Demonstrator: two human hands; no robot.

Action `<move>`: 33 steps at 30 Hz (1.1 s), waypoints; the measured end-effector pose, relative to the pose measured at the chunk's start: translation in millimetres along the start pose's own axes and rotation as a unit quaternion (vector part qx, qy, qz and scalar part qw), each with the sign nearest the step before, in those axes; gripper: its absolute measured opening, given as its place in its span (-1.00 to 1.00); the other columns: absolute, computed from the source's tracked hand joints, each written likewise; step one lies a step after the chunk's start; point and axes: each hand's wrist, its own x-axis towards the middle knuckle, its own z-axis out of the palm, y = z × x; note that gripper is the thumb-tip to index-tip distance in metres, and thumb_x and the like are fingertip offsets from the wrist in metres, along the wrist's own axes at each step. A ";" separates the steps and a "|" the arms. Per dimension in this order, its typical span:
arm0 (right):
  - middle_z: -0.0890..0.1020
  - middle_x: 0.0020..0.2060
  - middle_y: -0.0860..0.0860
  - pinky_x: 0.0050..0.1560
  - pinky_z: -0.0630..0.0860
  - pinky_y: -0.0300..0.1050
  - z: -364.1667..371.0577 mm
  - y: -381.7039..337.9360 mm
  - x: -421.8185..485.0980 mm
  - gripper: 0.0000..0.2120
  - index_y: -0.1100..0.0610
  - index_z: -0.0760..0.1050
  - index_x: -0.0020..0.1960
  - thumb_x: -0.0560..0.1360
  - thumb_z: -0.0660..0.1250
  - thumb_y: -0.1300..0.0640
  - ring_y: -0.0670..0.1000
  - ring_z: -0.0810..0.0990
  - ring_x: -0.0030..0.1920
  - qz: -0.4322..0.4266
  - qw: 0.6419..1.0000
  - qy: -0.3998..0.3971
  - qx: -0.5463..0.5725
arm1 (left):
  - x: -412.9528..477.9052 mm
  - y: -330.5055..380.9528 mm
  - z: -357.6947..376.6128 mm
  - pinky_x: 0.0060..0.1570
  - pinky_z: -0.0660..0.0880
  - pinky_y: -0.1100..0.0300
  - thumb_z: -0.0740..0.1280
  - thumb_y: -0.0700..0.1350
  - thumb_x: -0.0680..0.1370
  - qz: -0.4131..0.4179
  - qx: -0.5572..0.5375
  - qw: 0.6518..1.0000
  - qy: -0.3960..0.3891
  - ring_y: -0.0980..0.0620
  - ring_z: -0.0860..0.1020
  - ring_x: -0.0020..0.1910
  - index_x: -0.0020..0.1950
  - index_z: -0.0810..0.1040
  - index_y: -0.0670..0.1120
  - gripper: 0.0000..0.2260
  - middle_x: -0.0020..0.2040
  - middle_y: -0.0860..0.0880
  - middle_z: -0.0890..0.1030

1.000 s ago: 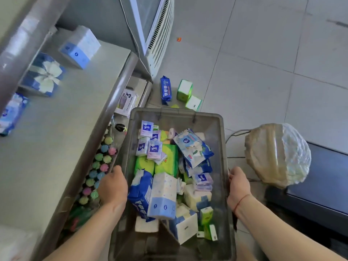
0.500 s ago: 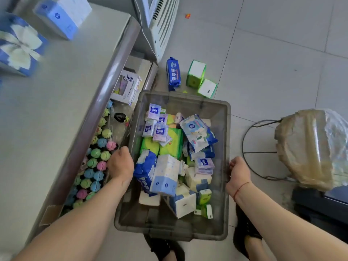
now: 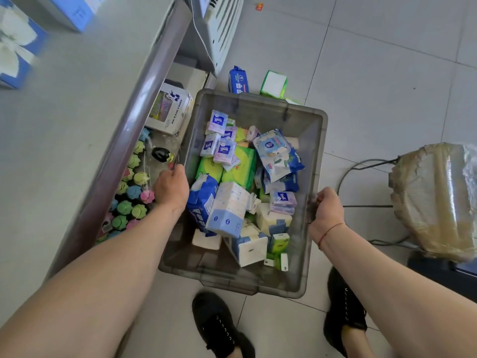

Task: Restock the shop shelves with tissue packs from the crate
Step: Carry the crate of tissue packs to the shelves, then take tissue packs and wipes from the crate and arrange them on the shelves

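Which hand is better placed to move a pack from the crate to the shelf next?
Left, probably. The left hand grips the crate rim on the shelf side, beside the blue pack; the right hand holds the far rim, away from the shelf.

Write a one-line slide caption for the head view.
Left hand and right hand grip opposite rims of the grey crate, loaded with tissue packs, beside the shop shelf.

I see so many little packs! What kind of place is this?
Probably a small shop: a crate full of tissue packs, a metal shelf holding boxed goods, and rows of colourful items beneath.
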 end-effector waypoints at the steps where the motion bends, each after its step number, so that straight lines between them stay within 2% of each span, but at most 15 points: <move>1: 0.44 -0.56 -0.02 -0.39 0.45 -0.16 4.0 -0.8 0.0 -0.74 0.08 0.26 -0.35 0.51 0.13 0.17 -0.02 0.46 -0.61 -0.006 1.000 -0.004 0.006 | 6.3 1.7 0.1 0.04 0.46 -0.10 0.07 0.03 0.62 0.008 0.003 1.000 0.000 -0.24 0.53 -0.06 -0.17 0.52 -0.24 -0.58 -0.14 -0.22 0.55; 4: 0.42 -0.50 0.00 -0.40 0.46 -0.16 10.4 -1.3 5.0 -0.77 0.07 0.28 -0.34 0.49 0.15 0.16 -0.02 0.46 -0.58 -0.028 1.000 -0.006 -0.005 | 17.8 5.1 3.0 -0.05 0.43 -0.07 0.06 0.11 0.57 0.000 0.005 1.000 -0.011 -0.23 0.52 -0.06 -0.03 0.55 -0.27 -0.52 -0.08 -0.22 0.57; 6: 0.44 -0.47 0.01 -0.29 0.49 -0.06 11.6 -1.6 7.4 -0.80 0.07 0.30 -0.34 0.46 0.17 0.13 0.04 0.50 -0.46 -0.039 0.999 -0.006 -0.030 | 21.5 3.6 6.5 -0.21 0.35 0.02 0.05 0.14 0.52 0.009 0.010 1.000 -0.025 -0.23 0.53 -0.09 -0.01 0.53 -0.27 -0.49 -0.09 -0.21 0.57; 8: 0.48 -0.40 0.04 -0.20 0.49 0.05 11.8 -1.3 16.0 -0.86 0.07 0.36 -0.33 0.39 0.19 0.07 0.12 0.53 -0.28 -0.064 0.995 -0.010 -0.074 | 19.8 1.8 9.7 -0.26 0.34 0.04 0.07 0.16 0.49 0.018 0.025 0.999 -0.035 -0.25 0.56 -0.08 0.03 0.52 -0.27 -0.48 -0.08 -0.21 0.57; 10: 0.53 -0.28 0.07 -0.16 0.49 0.06 14.0 -2.2 18.2 -0.85 0.08 0.47 -0.22 0.36 0.20 0.02 0.15 0.55 -0.15 -0.090 0.988 -0.014 -0.123 | 11.3 0.0 11.4 -0.09 0.48 -0.05 0.11 0.18 0.50 0.022 0.044 0.998 -0.040 -0.24 0.55 0.04 0.15 0.48 -0.23 -0.49 0.06 -0.21 0.56; 11: 0.55 -0.21 0.08 -0.16 0.49 0.03 15.4 -3.1 13.8 -0.80 0.11 0.51 -0.13 0.40 0.20 0.02 0.14 0.56 -0.12 -0.102 0.984 -0.015 -0.147 | 6.3 0.2 11.0 0.05 0.47 -0.08 0.14 0.16 0.52 0.024 0.057 0.997 -0.041 -0.23 0.51 0.11 0.21 0.45 -0.21 -0.51 0.13 -0.19 0.53; 13: 0.58 -0.15 0.11 -0.21 0.48 -0.03 18.2 -4.5 3.3 -0.75 0.18 0.54 0.00 0.51 0.18 0.05 0.12 0.57 -0.11 -0.126 0.975 -0.025 -0.182 | 2.3 -0.9 11.9 0.13 0.38 -0.04 0.19 0.12 0.55 0.034 0.085 0.995 -0.039 -0.22 0.45 0.18 0.28 0.40 -0.21 -0.54 0.20 -0.19 0.47; 17: 0.46 -0.33 0.03 -0.36 0.33 -0.11 19.1 -6.7 -3.7 -0.84 0.15 0.43 -0.17 0.56 0.17 0.16 0.00 0.43 -0.32 -0.127 0.973 -0.037 -0.190 | 6.9 8.5 11.9 0.22 0.42 -0.15 0.18 0.12 0.54 0.008 0.068 0.997 -0.043 -0.27 0.44 0.24 0.32 0.38 -0.26 -0.47 0.29 -0.25 0.45; 19: 0.50 -0.32 0.04 -0.34 0.38 -0.11 17.3 -8.3 -2.2 -0.84 0.16 0.47 -0.13 0.56 0.18 0.15 0.00 0.47 -0.31 -0.118 0.972 -0.042 -0.200 | 9.1 12.7 12.6 0.23 0.43 -0.18 0.18 0.11 0.55 0.006 0.070 0.996 -0.050 -0.27 0.44 0.25 0.35 0.37 -0.26 -0.47 0.31 -0.25 0.44; 21: 0.59 -0.24 0.06 -0.27 0.52 -0.04 13.7 -8.2 -2.6 -0.82 0.17 0.53 -0.06 0.55 0.19 0.12 0.04 0.57 -0.23 -0.108 0.972 -0.050 -0.201 | 8.2 12.8 12.4 0.23 0.45 -0.21 0.17 0.12 0.54 0.006 0.070 0.996 -0.057 -0.28 0.45 0.24 0.34 0.36 -0.26 -0.46 0.29 -0.25 0.45; 23: 0.66 -0.14 0.10 -0.07 0.66 0.13 12.4 -6.1 -2.3 -0.78 0.18 0.56 0.00 0.53 0.20 0.09 0.12 0.66 -0.09 -0.096 0.974 -0.058 -0.196 | 9.7 12.0 11.0 0.21 0.46 -0.22 0.15 0.14 0.52 0.006 0.064 0.996 -0.064 -0.29 0.47 0.21 0.31 0.37 -0.25 -0.46 0.26 -0.25 0.46; 25: 0.68 -0.10 0.13 0.06 0.66 0.20 11.8 1.0 -3.5 -0.76 0.19 0.55 0.00 0.48 0.22 0.07 0.15 0.68 -0.03 -0.080 0.975 -0.063 -0.197 | 13.2 13.0 7.3 0.19 0.47 -0.23 0.12 0.17 0.46 0.005 0.053 0.996 -0.070 -0.29 0.49 0.17 0.24 0.38 -0.23 -0.45 0.20 -0.24 0.49; 28: 0.67 -0.13 0.17 -0.10 0.60 0.06 14.2 11.1 -4.7 -0.82 0.19 0.53 -0.02 0.52 0.21 0.12 0.12 0.66 -0.15 -0.058 0.977 -0.070 -0.193 | 25.6 16.8 2.8 0.12 0.51 -0.22 0.10 0.20 0.41 0.019 0.061 0.996 -0.062 -0.26 0.51 0.07 0.15 0.40 -0.21 -0.46 0.12 -0.23 0.52; 30: 0.67 -0.14 0.16 -0.12 0.57 0.05 15.0 12.0 -2.6 -0.80 0.19 0.54 -0.03 0.52 0.21 0.09 0.11 0.65 -0.14 -0.055 0.976 -0.072 -0.200 | 29.9 18.4 2.6 0.08 0.53 -0.21 0.10 0.22 0.38 0.022 0.075 0.995 -0.064 -0.25 0.52 0.03 0.14 0.40 -0.19 -0.45 0.11 -0.23 0.52; 33: 0.69 -0.07 0.15 -0.08 0.60 0.07 15.2 6.5 2.1 -0.73 0.21 0.55 0.06 0.51 0.22 0.07 0.12 0.67 -0.09 -0.058 0.974 -0.079 -0.204 | 28.6 15.0 4.0 0.18 0.50 -0.23 0.14 0.20 0.43 0.022 0.095 0.992 -0.082 -0.24 0.48 0.15 0.29 0.37 -0.22 -0.39 0.22 -0.23 0.45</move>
